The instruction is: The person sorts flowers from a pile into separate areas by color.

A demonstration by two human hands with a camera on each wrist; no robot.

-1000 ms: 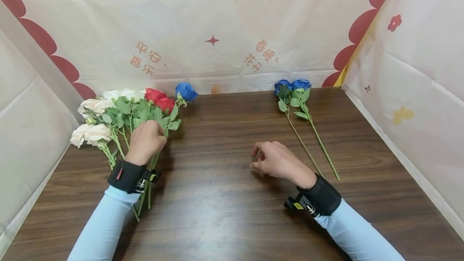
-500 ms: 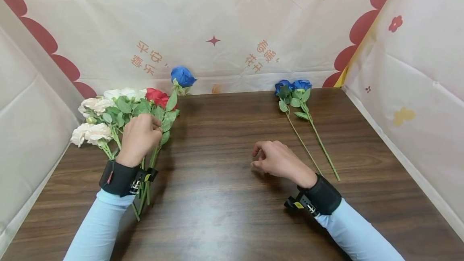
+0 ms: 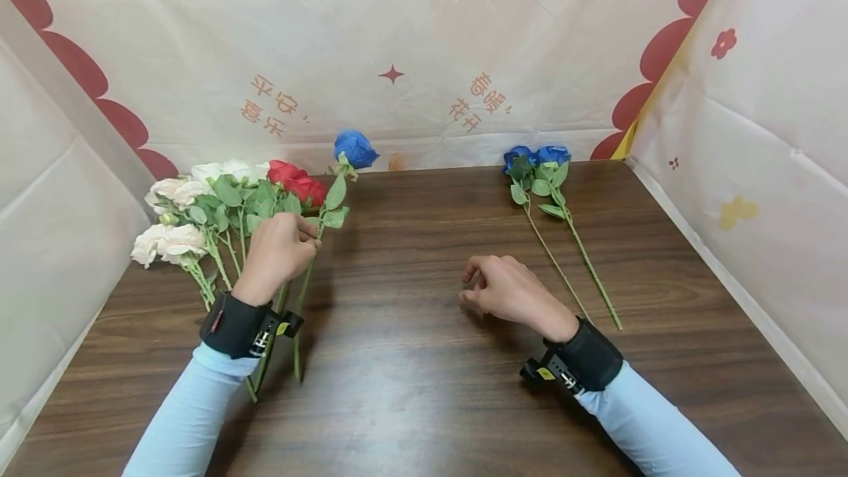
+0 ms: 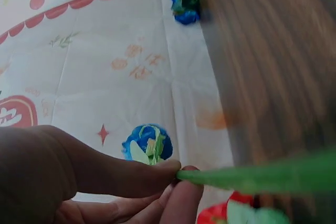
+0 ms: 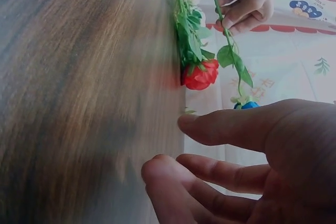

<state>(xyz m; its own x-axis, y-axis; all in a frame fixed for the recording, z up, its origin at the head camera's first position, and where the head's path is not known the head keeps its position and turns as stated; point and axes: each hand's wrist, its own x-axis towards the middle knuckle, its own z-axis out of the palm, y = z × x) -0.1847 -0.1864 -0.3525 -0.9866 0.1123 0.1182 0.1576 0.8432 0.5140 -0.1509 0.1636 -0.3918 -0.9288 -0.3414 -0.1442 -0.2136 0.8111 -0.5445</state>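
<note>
My left hand (image 3: 280, 255) pinches the green stem of a blue rose (image 3: 355, 149) between thumb and fingertips. In the left wrist view the stem (image 4: 262, 177) runs out from the pinch to the right, and the rose's bloom shows beyond the thumb. The bloom leans to the right of the red roses (image 3: 298, 181). Over the middle right of the table my right hand (image 3: 518, 297) hangs loosely curled, with a gap between thumb and fingers and nothing held, as the right wrist view shows. Two more blue roses (image 3: 553, 156) lie to its right.
Left of and beneath my left hand lie the red roses, white roses (image 3: 228, 171) and pale pink roses (image 3: 179, 243), their stems pointing toward me. A printed cloth (image 3: 391, 35) walls the dark wooden table (image 3: 397, 300) at the back and both sides.
My left hand has lifted the blue rose from beside the red roses, first up and left, then right, its stem coming apart from the others. My right hand has stayed in place.
</note>
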